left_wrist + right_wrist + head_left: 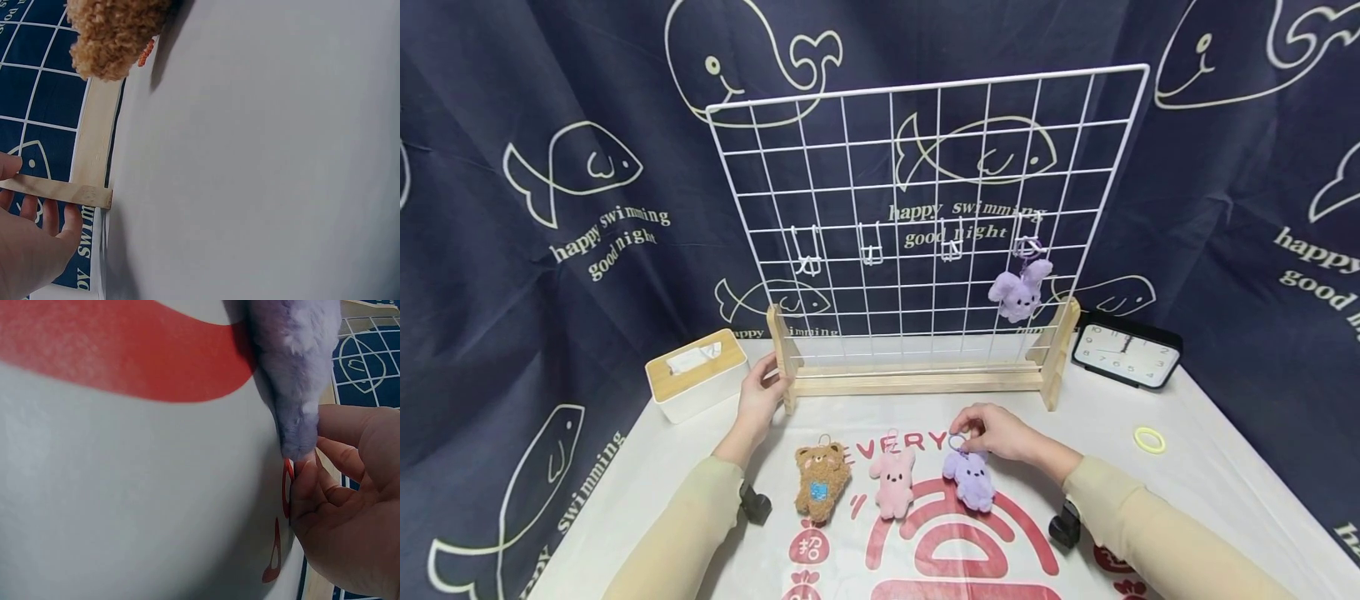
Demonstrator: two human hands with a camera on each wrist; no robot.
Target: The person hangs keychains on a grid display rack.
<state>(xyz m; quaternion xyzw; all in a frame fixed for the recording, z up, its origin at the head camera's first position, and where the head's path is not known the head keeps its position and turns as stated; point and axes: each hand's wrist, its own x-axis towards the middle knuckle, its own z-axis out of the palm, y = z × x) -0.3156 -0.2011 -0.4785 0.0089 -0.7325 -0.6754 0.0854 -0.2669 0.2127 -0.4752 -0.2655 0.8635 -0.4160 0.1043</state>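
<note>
My left hand (762, 396) holds the left wooden upright (782, 358) of a white wire grid rack (917, 179), the thumb on one side and the fingers on the other in the left wrist view. On the table, my right hand (996, 432) pinches a purple plush bunny keychain (973, 482) at its ring. In the right wrist view, thumb and fingertips meet beside the bunny's ear (299, 434). A pink bunny keychain (894, 485) and a brown bear keychain (822, 483) lie to the left in a row. Another purple bunny keychain (1019, 292) hangs on the rack's rightmost hook.
Three white hooks, among them the leftmost hook (808, 262), hang on the grid without keychains. A tissue box (698, 375) stands left of the rack, and a clock (1126, 354) right of it. A yellow ring (1149, 440) lies on the table's right side.
</note>
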